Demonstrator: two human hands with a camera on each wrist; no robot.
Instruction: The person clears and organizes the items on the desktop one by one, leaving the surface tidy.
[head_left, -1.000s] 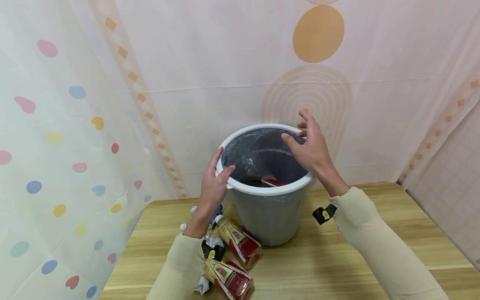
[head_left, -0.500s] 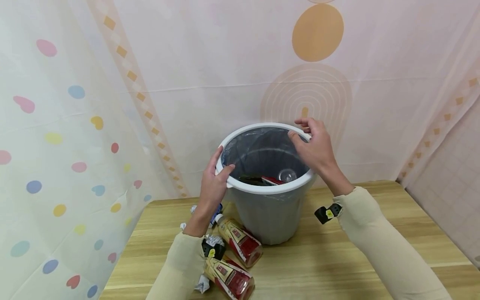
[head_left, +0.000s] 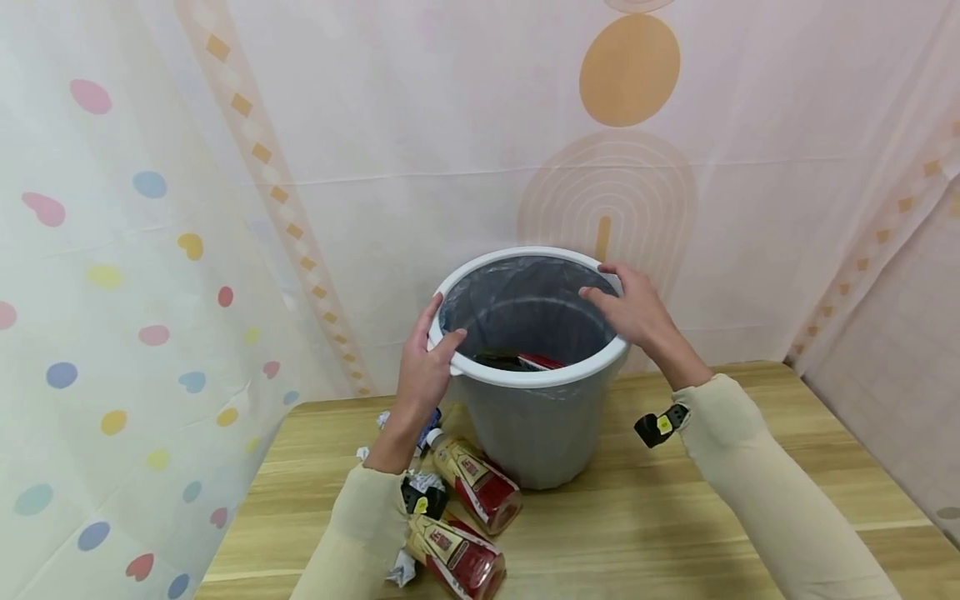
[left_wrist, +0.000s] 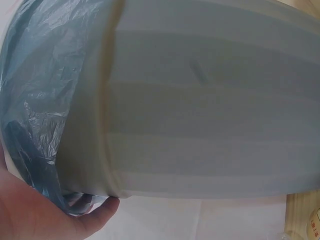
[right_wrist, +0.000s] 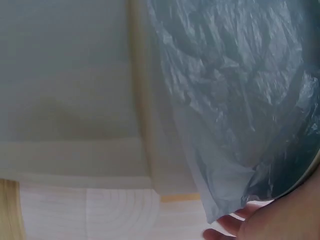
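A grey bin [head_left: 536, 433] with a white rim stands on the wooden table [head_left: 675, 508], lined with a bluish plastic bag [head_left: 517, 304]. Dark and red rubbish lies at its bottom. My left hand [head_left: 429, 360] grips the rim on the left side, thumb inside. My right hand [head_left: 633, 308] holds the rim on the right, fingers curled over the edge. In the left wrist view the bin's wall [left_wrist: 210, 110] fills the frame, with the bag [left_wrist: 40, 100] hanging over it and my left hand [left_wrist: 45, 215] low down. The right wrist view shows the bag [right_wrist: 235, 100] and my right hand [right_wrist: 260, 225].
Two bottles with red and cream labels [head_left: 476, 483] [head_left: 457, 557] lie on the table at the bin's front left, among crumpled paper scraps [head_left: 403, 571]. Patterned curtains [head_left: 150, 208] close off the left, back and right. The table's right half is bare wood.
My right hand has come down from above the bin's opening onto the right rim and taken hold of it. The left hand has kept its grip on the left rim.
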